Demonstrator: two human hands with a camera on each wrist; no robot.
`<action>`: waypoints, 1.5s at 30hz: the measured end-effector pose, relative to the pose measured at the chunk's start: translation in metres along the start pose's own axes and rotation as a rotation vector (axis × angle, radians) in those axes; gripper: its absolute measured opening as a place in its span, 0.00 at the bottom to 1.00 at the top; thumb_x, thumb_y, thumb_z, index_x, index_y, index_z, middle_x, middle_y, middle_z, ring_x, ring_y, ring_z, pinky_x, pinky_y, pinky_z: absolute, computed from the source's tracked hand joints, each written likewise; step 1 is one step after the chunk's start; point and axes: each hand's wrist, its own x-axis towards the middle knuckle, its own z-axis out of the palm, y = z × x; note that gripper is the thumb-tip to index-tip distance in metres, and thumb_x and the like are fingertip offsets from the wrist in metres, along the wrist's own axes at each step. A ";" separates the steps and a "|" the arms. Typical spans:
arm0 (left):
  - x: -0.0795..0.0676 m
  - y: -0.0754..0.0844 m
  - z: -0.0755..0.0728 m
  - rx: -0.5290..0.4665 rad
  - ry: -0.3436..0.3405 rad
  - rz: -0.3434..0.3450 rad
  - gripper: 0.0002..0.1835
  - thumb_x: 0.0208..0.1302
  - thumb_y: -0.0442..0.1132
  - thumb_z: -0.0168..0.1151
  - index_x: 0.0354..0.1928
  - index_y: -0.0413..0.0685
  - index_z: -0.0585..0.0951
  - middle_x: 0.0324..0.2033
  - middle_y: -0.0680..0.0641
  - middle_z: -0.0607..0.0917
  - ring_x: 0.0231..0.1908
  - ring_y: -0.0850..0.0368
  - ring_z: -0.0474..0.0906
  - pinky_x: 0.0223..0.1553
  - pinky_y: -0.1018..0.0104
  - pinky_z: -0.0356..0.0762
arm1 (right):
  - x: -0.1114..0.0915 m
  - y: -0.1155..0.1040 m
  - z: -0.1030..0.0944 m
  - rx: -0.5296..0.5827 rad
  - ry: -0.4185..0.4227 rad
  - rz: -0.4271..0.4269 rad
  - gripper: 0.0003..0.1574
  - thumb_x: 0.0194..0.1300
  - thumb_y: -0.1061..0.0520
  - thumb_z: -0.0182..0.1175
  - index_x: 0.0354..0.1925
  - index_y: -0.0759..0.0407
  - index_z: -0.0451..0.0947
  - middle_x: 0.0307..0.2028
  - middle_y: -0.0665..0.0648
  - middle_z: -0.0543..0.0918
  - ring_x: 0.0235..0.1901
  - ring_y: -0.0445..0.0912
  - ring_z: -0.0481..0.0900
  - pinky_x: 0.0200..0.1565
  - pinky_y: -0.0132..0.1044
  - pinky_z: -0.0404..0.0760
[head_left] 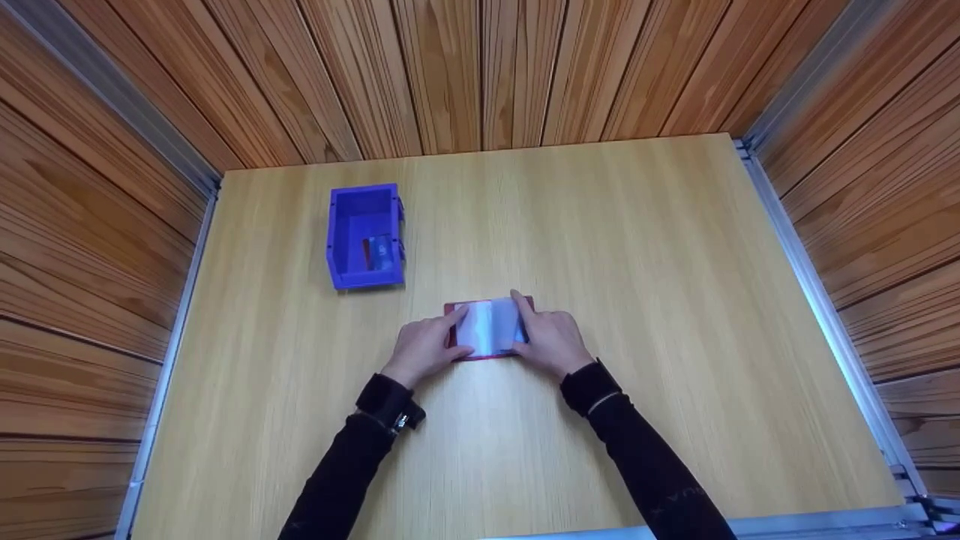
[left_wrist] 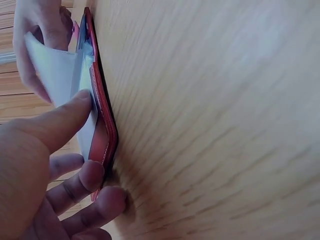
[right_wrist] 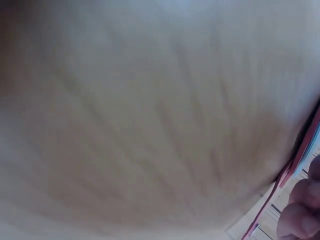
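Note:
A red card holder (head_left: 486,357) with stitched edges lies spread open on the table, its translucent plastic sleeves (head_left: 480,330) showing. My left hand (head_left: 426,345) grips its left side; in the left wrist view the thumb (left_wrist: 80,102) presses on a sleeve while the fingers curl at the red cover (left_wrist: 100,137). On the other side my right hand (head_left: 553,339) holds the right part, index finger along the top and thumb at the lower edge. One sleeve (left_wrist: 55,67) stands raised beside the right hand. Only the right hand's curled fingers (right_wrist: 300,215) and a strip of the holder show in the right wrist view.
A blue plastic bin (head_left: 365,279) stands at the back left, with a few cards (head_left: 380,253) inside. Wooden plank walls (head_left: 450,75) and metal rails (head_left: 825,322) bound the table (head_left: 637,247).

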 end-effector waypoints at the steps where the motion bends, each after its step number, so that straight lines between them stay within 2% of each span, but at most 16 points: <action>1: 0.000 0.000 0.000 -0.002 0.000 -0.003 0.41 0.62 0.56 0.74 0.74 0.53 0.72 0.46 0.38 0.90 0.43 0.44 0.87 0.44 0.47 0.80 | 0.000 -0.001 0.000 -0.001 -0.005 0.003 0.61 0.57 0.38 0.75 0.77 0.62 0.61 0.15 0.50 0.72 0.16 0.45 0.68 0.26 0.45 0.72; 6: 0.000 -0.001 0.000 -0.002 0.006 -0.008 0.42 0.61 0.56 0.75 0.75 0.51 0.72 0.45 0.38 0.90 0.43 0.44 0.87 0.45 0.47 0.81 | 0.000 -0.009 -0.001 -0.033 -0.042 0.032 0.72 0.57 0.26 0.70 0.81 0.63 0.51 0.14 0.47 0.65 0.16 0.43 0.63 0.25 0.42 0.67; 9: 0.000 -0.002 -0.001 -0.006 0.007 -0.011 0.43 0.61 0.53 0.76 0.75 0.49 0.70 0.38 0.41 0.89 0.38 0.46 0.85 0.43 0.48 0.80 | 0.001 -0.013 -0.002 -0.041 -0.063 0.039 0.73 0.58 0.22 0.65 0.81 0.64 0.49 0.15 0.46 0.63 0.16 0.42 0.61 0.25 0.39 0.62; 13: 0.000 -0.003 -0.001 -0.021 0.007 -0.010 0.48 0.59 0.48 0.77 0.78 0.46 0.65 0.26 0.49 0.82 0.28 0.52 0.77 0.37 0.52 0.78 | 0.001 -0.017 -0.003 -0.028 -0.121 0.026 0.63 0.65 0.22 0.59 0.81 0.56 0.55 0.17 0.45 0.59 0.17 0.43 0.58 0.26 0.37 0.57; 17: -0.002 -0.004 -0.005 -0.057 -0.012 -0.006 0.57 0.55 0.52 0.80 0.81 0.48 0.57 0.22 0.54 0.76 0.25 0.56 0.72 0.36 0.55 0.75 | -0.001 -0.017 -0.002 -0.011 -0.156 -0.004 0.49 0.70 0.26 0.57 0.79 0.43 0.61 0.18 0.46 0.60 0.19 0.44 0.60 0.29 0.37 0.58; 20: -0.005 -0.005 -0.008 -0.093 -0.042 -0.018 0.65 0.50 0.56 0.83 0.83 0.52 0.52 0.23 0.54 0.76 0.26 0.56 0.72 0.38 0.56 0.75 | -0.003 -0.017 0.000 -0.017 -0.157 -0.033 0.44 0.71 0.29 0.59 0.77 0.41 0.65 0.20 0.46 0.64 0.21 0.44 0.62 0.30 0.38 0.60; 22: -0.005 -0.005 -0.009 -0.104 -0.055 -0.024 0.65 0.49 0.57 0.83 0.83 0.55 0.52 0.26 0.53 0.77 0.29 0.56 0.73 0.41 0.56 0.76 | -0.004 -0.017 0.001 -0.031 -0.151 -0.046 0.42 0.71 0.31 0.60 0.76 0.40 0.67 0.20 0.47 0.67 0.21 0.44 0.63 0.31 0.38 0.60; 25: -0.005 -0.004 -0.009 -0.083 -0.067 -0.019 0.57 0.55 0.61 0.78 0.82 0.57 0.57 0.28 0.48 0.80 0.33 0.52 0.77 0.46 0.53 0.78 | -0.005 -0.016 0.003 -0.051 -0.140 -0.061 0.40 0.71 0.33 0.61 0.75 0.40 0.69 0.21 0.49 0.70 0.21 0.44 0.63 0.32 0.38 0.59; 28: -0.004 -0.003 -0.007 -0.032 -0.057 0.004 0.47 0.62 0.59 0.73 0.79 0.54 0.65 0.39 0.41 0.88 0.41 0.47 0.84 0.49 0.49 0.79 | -0.005 -0.015 0.003 -0.053 -0.120 -0.076 0.39 0.70 0.33 0.63 0.74 0.40 0.71 0.21 0.50 0.72 0.21 0.44 0.63 0.30 0.38 0.60; 32: -0.002 -0.001 -0.004 -0.003 -0.033 0.022 0.41 0.65 0.54 0.72 0.76 0.49 0.70 0.53 0.37 0.88 0.50 0.42 0.86 0.51 0.45 0.80 | -0.005 -0.012 0.000 -0.043 -0.120 -0.077 0.39 0.70 0.33 0.62 0.74 0.41 0.71 0.21 0.49 0.71 0.21 0.44 0.63 0.29 0.37 0.60; 39: -0.001 0.000 -0.002 0.001 -0.037 0.011 0.39 0.67 0.53 0.71 0.76 0.49 0.70 0.50 0.37 0.88 0.46 0.43 0.86 0.48 0.47 0.80 | -0.009 0.000 -0.006 -0.022 -0.158 -0.029 0.44 0.69 0.31 0.62 0.77 0.41 0.66 0.19 0.46 0.61 0.20 0.44 0.60 0.32 0.38 0.61; 45: -0.001 0.001 -0.005 -0.005 -0.068 -0.023 0.39 0.68 0.53 0.70 0.76 0.49 0.69 0.51 0.36 0.88 0.47 0.44 0.85 0.50 0.48 0.79 | -0.011 0.011 -0.011 -0.014 -0.193 -0.015 0.46 0.69 0.30 0.62 0.77 0.43 0.65 0.18 0.47 0.65 0.22 0.44 0.63 0.34 0.40 0.68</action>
